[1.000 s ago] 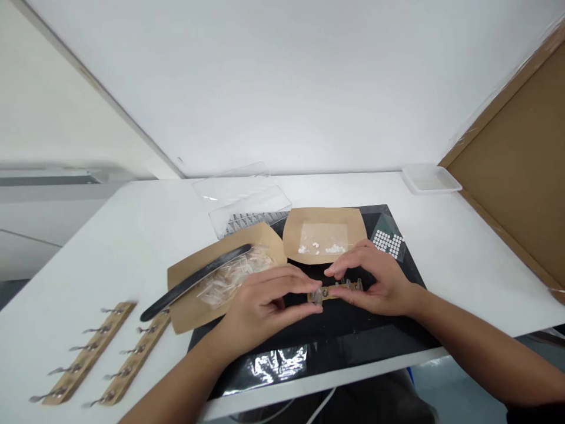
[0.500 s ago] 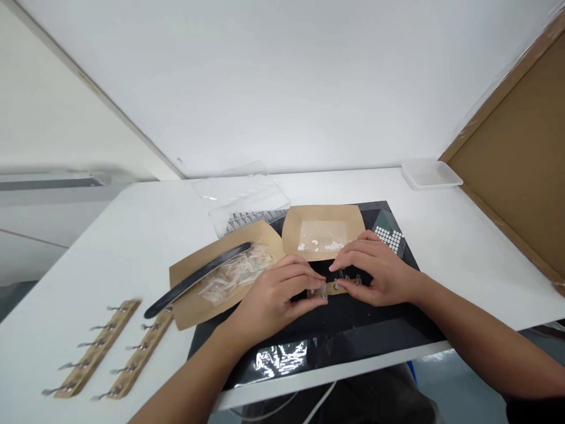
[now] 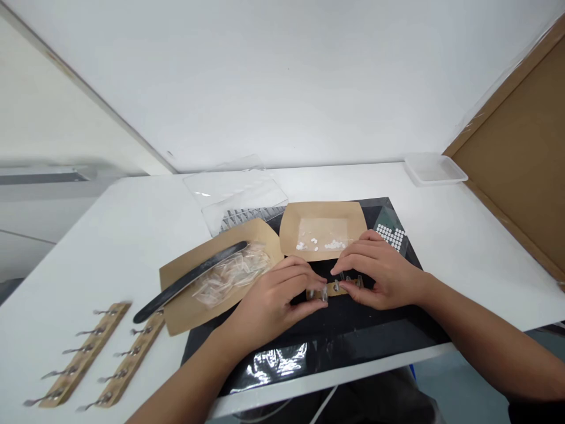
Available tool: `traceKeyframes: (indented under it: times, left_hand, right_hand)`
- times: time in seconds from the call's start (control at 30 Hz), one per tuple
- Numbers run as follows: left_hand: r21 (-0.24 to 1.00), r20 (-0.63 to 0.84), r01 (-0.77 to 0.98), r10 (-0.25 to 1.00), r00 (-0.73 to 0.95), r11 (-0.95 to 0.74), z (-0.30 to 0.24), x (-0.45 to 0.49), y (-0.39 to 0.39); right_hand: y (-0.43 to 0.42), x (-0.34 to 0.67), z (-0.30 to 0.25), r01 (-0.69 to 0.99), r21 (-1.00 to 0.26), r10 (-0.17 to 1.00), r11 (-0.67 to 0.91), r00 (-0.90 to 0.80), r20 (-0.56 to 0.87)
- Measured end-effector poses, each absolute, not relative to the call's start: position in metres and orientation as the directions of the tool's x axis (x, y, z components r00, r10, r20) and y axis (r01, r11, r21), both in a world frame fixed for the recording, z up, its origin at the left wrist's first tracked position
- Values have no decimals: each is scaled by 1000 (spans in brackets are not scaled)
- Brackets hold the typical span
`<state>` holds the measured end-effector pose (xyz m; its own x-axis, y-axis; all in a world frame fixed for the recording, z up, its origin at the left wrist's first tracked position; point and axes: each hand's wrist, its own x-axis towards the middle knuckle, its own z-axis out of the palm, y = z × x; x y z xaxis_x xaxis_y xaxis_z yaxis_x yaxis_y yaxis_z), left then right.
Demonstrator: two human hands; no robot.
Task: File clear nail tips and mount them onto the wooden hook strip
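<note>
Both my hands hold a narrow wooden strip [image 3: 335, 290] with small metal pins and a clear sleeve [image 3: 324, 293] at its left end. My left hand [image 3: 276, 300] pinches that end, and my right hand [image 3: 379, 275] grips the strip's right part, its fingers hiding much of it. Behind them lies a kraft paper tray [image 3: 291, 232] holding small white pieces. To the left, long black tweezers [image 3: 189, 280] rest on a kraft paper sheet [image 3: 176, 300] beside a pile of clear sleeves [image 3: 232, 277].
A black mat [image 3: 318, 347] lies under the paper sheets. Two wooden strips with metal hooks [image 3: 83, 353] lie at the lower left. Also present are a sheet of white dots [image 3: 391, 237], a clear plastic box [image 3: 233, 194], a white tray [image 3: 435, 169] and a cardboard panel [image 3: 516, 135].
My fingers have closed in further over the strip, covering more of it. The whole scene has shifted slightly in view with my head.
</note>
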<state>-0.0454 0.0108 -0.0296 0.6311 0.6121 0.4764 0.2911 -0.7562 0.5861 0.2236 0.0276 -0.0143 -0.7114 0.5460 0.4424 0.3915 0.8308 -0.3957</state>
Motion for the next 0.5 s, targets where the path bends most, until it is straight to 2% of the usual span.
traceKeyframes:
  times: [0.5]
  left_hand:
    - [597,474,280,612,633,-752,-27,-45,10]
  right_hand:
    - [28,224,-13,393,-402,547,827,-727,415]
